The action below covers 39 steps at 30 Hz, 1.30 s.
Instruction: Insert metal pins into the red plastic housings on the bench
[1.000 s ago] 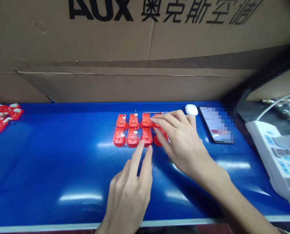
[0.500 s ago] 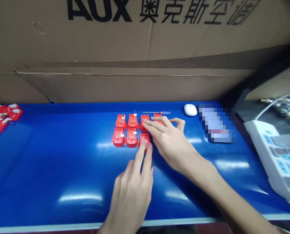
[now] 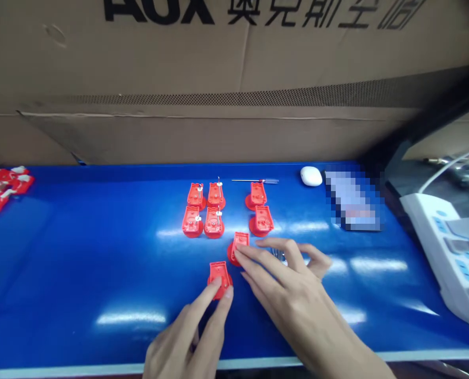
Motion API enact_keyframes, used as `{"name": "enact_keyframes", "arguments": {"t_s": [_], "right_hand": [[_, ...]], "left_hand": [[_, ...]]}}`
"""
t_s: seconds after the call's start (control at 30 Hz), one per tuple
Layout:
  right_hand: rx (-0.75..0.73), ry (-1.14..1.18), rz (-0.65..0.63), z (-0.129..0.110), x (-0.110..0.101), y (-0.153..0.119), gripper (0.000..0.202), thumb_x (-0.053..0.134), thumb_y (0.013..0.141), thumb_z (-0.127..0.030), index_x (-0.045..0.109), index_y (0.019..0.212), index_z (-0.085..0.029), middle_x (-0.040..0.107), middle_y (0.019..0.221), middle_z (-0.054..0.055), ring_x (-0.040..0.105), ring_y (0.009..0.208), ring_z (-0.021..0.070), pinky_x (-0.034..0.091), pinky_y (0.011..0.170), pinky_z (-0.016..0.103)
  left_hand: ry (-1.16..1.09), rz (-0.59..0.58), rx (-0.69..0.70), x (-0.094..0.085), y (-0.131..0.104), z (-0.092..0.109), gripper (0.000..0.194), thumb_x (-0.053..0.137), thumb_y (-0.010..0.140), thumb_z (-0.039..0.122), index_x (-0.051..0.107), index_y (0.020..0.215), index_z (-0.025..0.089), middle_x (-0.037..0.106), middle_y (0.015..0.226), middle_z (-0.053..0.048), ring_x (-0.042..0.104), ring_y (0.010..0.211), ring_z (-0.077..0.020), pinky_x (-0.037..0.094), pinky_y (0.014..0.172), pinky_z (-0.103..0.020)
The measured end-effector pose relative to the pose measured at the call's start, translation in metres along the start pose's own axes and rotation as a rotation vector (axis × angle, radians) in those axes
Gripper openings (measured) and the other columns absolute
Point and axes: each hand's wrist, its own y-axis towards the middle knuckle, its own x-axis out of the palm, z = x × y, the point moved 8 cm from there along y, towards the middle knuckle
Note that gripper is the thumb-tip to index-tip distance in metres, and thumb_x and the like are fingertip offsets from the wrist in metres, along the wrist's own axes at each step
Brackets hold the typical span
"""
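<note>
My left hand (image 3: 195, 334) has its fingertips on a small red plastic housing (image 3: 218, 271), which lies on the blue tabletop near the front. Just beyond it, my right hand (image 3: 285, 281) presses its fingers on a second red housing (image 3: 241, 240). Small shiny metal pieces (image 3: 277, 254) show beneath my right hand, partly hidden by the fingers. To the back left stand several red housings (image 3: 215, 195) with white pieces and thin metal pins in them. Two more red housings (image 3: 258, 193) stand right of these, one behind the other, with no white piece visible inside.
Behind the housings lies a thin screwdriver (image 3: 263, 181). Beside it are a white rounded case (image 3: 311, 176) and a blurred-out phone-like slab (image 3: 355, 202). A white power strip (image 3: 435, 237) sits at the right edge. Red and white parts (image 3: 5, 189) lie far left. Cardboard (image 3: 218, 137) closes off the back.
Both hands have come toward the front edge, each bringing a red housing out of the group. A gap now shows between the housings with pins and the two at right.
</note>
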Motion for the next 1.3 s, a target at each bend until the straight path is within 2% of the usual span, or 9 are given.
{"name": "enact_keyframes", "arguments": {"t_s": [0.1, 0.2, 0.3, 0.4, 0.57, 0.8, 1.0, 1.3], "right_hand": [[-0.003, 0.069, 0.027, 0.002, 0.001, -0.021, 0.033, 0.052, 0.115, -0.016, 0.074, 0.138, -0.024, 0.080, 0.136, 0.001, 0.066, 0.122, 0.0264, 0.036, 0.101, 0.048], [-0.091, 0.123, 0.021, 0.006, 0.006, -0.041, 0.039, 0.053, 0.113, -0.015, 0.070, 0.147, -0.024, 0.077, 0.144, 0.005, 0.066, 0.123, 0.0276, 0.045, 0.099, 0.047], [-0.082, 0.129, 0.050, 0.018, 0.009, -0.055, 0.044, 0.057, 0.110, -0.012, 0.068, 0.150, -0.026, 0.078, 0.142, 0.005, 0.069, 0.121, 0.0282, 0.051, 0.096, 0.048], [-0.066, 0.129, 0.103, 0.023, 0.007, -0.061, 0.046, 0.062, 0.108, -0.010, 0.069, 0.149, -0.028, 0.080, 0.138, 0.003, 0.072, 0.119, 0.0283, 0.053, 0.094, 0.047], [-0.018, 0.183, 0.128, 0.027, 0.005, -0.064, 0.047, 0.063, 0.109, -0.008, 0.067, 0.152, -0.026, 0.079, 0.140, 0.005, 0.071, 0.123, 0.0276, 0.052, 0.099, 0.048], [0.000, 0.112, 0.182, 0.031, 0.005, -0.061, 0.042, 0.061, 0.112, -0.014, 0.069, 0.149, -0.033, 0.082, 0.136, 0.000, 0.075, 0.115, 0.0259, 0.042, 0.098, 0.049], [0.005, 0.099, 0.193, 0.029, 0.003, -0.059, 0.042, 0.062, 0.110, -0.011, 0.073, 0.143, -0.033, 0.082, 0.136, -0.002, 0.077, 0.114, 0.0258, 0.041, 0.095, 0.049], [-0.011, 0.140, 0.243, 0.028, 0.001, -0.058, 0.036, 0.060, 0.113, -0.012, 0.074, 0.140, -0.030, 0.082, 0.134, -0.002, 0.075, 0.111, 0.0233, 0.036, 0.097, 0.048]], "left_hand": [[-0.097, 0.055, -0.079, 0.000, -0.001, -0.010, 0.054, 0.050, 0.110, 0.002, 0.066, 0.157, 0.024, 0.072, 0.153, -0.006, 0.083, 0.116, -0.0212, 0.069, 0.088, -0.030], [-0.252, 0.104, -0.120, 0.001, 0.006, -0.019, 0.054, 0.049, 0.112, 0.002, 0.066, 0.157, 0.025, 0.075, 0.149, -0.005, 0.082, 0.118, -0.0198, 0.069, 0.097, -0.029], [-0.380, 0.074, -0.101, 0.003, 0.017, -0.025, 0.052, 0.052, 0.112, 0.003, 0.066, 0.156, 0.028, 0.076, 0.148, -0.002, 0.078, 0.128, -0.0196, 0.067, 0.110, -0.031], [-0.392, 0.026, -0.056, 0.005, 0.024, -0.026, 0.056, 0.047, 0.112, 0.001, 0.062, 0.159, 0.027, 0.072, 0.153, -0.003, 0.074, 0.134, -0.0199, 0.063, 0.117, -0.036], [-0.370, 0.095, -0.019, 0.002, 0.029, -0.022, 0.055, 0.052, 0.109, -0.004, 0.067, 0.153, 0.025, 0.074, 0.149, -0.004, 0.073, 0.135, -0.0197, 0.062, 0.116, -0.036], [-0.349, 0.179, -0.028, -0.001, 0.034, -0.015, 0.045, 0.059, 0.108, -0.002, 0.075, 0.142, 0.022, 0.080, 0.140, -0.004, 0.079, 0.124, -0.0192, 0.063, 0.108, -0.034], [-0.306, 0.136, 0.010, 0.006, 0.028, -0.016, 0.052, 0.057, 0.109, -0.002, 0.068, 0.152, 0.024, 0.077, 0.147, -0.002, 0.075, 0.132, -0.0166, 0.054, 0.120, -0.032], [-0.301, 0.188, 0.060, 0.002, 0.030, -0.015, 0.047, 0.055, 0.107, -0.005, 0.073, 0.146, 0.016, 0.077, 0.146, -0.008, 0.076, 0.131, -0.0193, 0.053, 0.120, -0.035]]}}
